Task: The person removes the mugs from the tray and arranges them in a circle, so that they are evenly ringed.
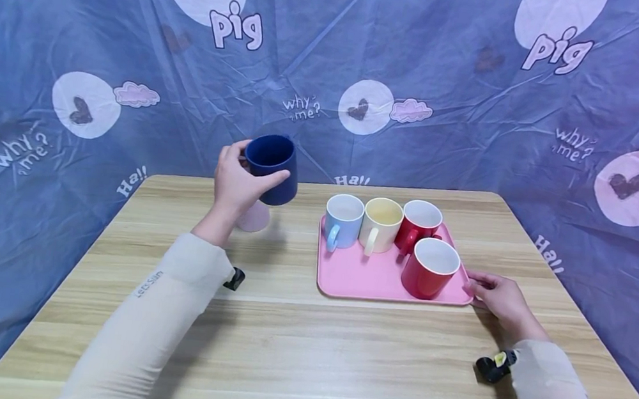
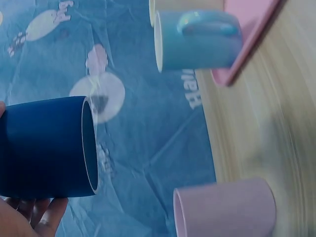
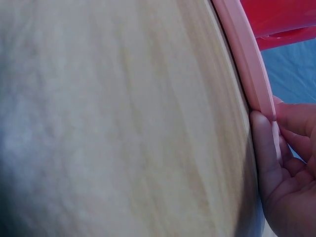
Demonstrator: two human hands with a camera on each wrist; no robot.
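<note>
My left hand (image 1: 240, 185) grips a dark blue mug (image 1: 279, 186) and holds it above the table, its mouth tilted toward the head camera. Below it on the table stands a pale pink mug (image 1: 254, 217), partly hidden by the hand and the blue mug. My right hand (image 1: 503, 301) pinches the right rim of a pink tray (image 1: 358, 277). Along the tray's back stand a light blue mug (image 1: 345, 228), a cream mug (image 1: 382, 231) and a red mug (image 1: 409, 224). Another red mug (image 1: 428, 274) stands at the tray's front right.
The wooden table (image 1: 326, 367) reaches back to a blue printed cloth (image 1: 311, 44) hanging behind and at the sides. A small black device (image 1: 235, 279) sits at my left wrist, another black device (image 1: 492, 368) at my right.
</note>
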